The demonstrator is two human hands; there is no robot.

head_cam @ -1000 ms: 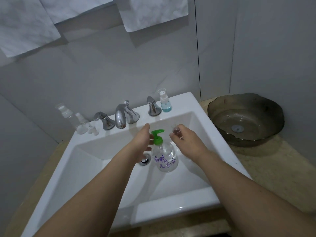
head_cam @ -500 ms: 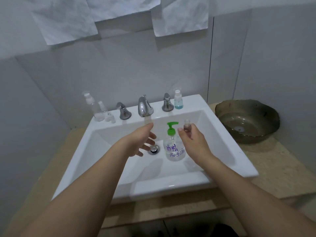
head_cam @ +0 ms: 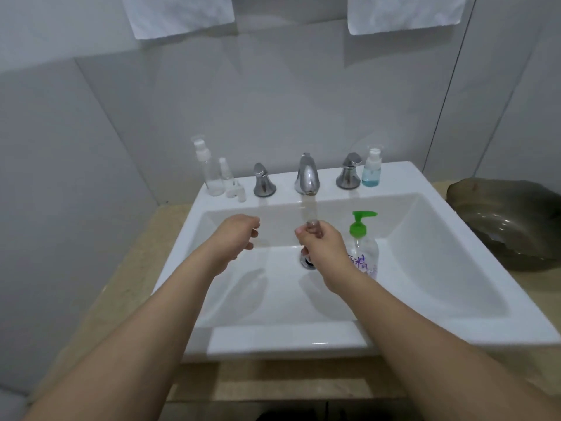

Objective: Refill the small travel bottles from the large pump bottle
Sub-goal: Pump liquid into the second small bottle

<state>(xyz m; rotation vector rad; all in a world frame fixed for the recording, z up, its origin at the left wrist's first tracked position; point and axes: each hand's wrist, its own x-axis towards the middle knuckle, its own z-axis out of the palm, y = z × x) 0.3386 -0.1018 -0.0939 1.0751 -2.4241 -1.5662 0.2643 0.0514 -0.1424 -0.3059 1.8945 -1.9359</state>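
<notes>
Clear plastic shows at the top of the right hand, whose grip is curled round a small travel bottle; the bottle stands upright in the fist with its open mouth upward, over the drain of the white sink. Left of that grip and apart from it, the left hand hangs over the basin with fingers loosely curled, holding nothing.

Just to the right of the holding grip, near touching the wrist, stands the large pump bottle: upright on the basin floor, with purple writing, its green pump head rising to about the level of the small bottle's mouth and its spout pointing right, away from the grip. That, I judge, is what the coming move turns on: the small mouth must go under the spout on the far side of the pump, or the pump be turned. The right hand is nearer it, but occupied; the free left hand must reach across.

Beyond the grip, past the faucet, a travel bottle with blue liquid stands at back right, and clear empty spray bottles at back left.
</notes>
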